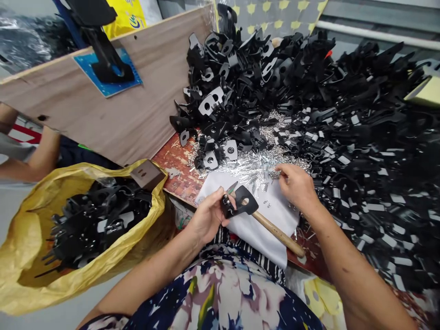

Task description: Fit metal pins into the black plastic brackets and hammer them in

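My left hand (211, 215) is closed around a black plastic clip piece (242, 201) with a round hole and a small metal bit at its hinge side. Under that piece lies a wooden-handled tool (280, 233); its head is hidden. My right hand (297, 185) is pinched at the edge of the small metal parts, and what sits between the fingertips is too small to make out. Thin silver pins (249, 169) are heaped just ahead of both hands. A white cloth (275, 224) lies below, bearing a few tiny metal pieces (266, 203).
Black plastic parts (292, 73) are piled at the back and right. At left, a yellow sack (151, 224) holds more black pieces, with a brown block (147, 175) on its rim. A wooden board (147, 91) walls the table's left side; another person's arm (44, 156) shows beyond.
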Motion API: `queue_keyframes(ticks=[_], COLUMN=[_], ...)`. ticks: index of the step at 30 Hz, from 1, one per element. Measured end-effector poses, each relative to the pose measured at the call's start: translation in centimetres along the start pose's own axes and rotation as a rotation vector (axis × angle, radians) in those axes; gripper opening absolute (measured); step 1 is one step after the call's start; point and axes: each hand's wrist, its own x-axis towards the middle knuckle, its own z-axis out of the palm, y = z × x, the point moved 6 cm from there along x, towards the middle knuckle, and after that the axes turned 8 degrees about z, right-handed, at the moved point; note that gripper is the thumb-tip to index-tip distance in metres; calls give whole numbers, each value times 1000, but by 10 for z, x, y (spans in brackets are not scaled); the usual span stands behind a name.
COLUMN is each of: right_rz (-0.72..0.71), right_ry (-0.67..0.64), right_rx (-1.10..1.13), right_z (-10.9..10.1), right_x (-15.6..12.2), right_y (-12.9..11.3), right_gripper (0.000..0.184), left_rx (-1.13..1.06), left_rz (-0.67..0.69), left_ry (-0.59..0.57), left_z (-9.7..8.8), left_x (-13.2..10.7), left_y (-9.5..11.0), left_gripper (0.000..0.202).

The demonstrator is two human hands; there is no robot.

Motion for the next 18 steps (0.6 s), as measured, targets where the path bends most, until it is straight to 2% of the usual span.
queue_keyframes(ticks=[2,4,6,9,11,14,18], right_rz=[67,70,-16,-128,-130,-106,-98], right_ry=[53,64,55,65,54,0,-11], right_rx=[121,333,502,543,531,544,495], right_z=[-21,-37,-46,-44,-34,-17,-10], right_x=[-13,-29,-43,-56,-59,-60,-61], right_y=[-17,-45,-80,-118,-128,-129,-129], right_gripper=[15,12,11,11,13,18,20], left_rx=[7,9,-1,-14,-30,-66,-96], left_rz=[13,22,22,26,24,12,-2], left_ry=[5,-17,-42,-38,-21,-8,-19], left_z=[2,5,7,7,5,4,5], left_x=[1,1,1,0,0,-2,-4], left_y=[-2,-4,-7,-11,-13,-15,-17], left_gripper=[34,30,30,28,27,25,25])
